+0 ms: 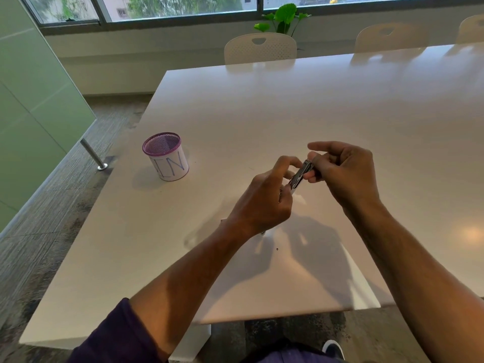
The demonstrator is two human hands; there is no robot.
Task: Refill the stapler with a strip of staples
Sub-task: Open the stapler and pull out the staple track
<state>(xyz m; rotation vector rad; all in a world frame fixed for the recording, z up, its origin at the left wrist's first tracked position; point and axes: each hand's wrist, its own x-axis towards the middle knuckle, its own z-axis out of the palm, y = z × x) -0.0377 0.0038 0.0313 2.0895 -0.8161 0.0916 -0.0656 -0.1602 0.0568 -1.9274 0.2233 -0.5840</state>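
A small metal stapler (301, 176) is held above the white table (262, 106), tilted from lower left to upper right. My left hand (264, 203) grips its lower end, with the fingers curled around it. My right hand (340, 174) pinches its upper end between thumb and fingers, the index finger stretched out above. Most of the stapler is hidden by both hands. I cannot make out a staple strip. A small pale object (224, 220) peeks out on the table behind my left wrist.
A purple mesh pen cup (166, 155) with a white paper label stands on the table to the left. White chairs (259, 48) line the far side, with a green plant (282, 19) behind. The table's near edge runs just below my forearms.
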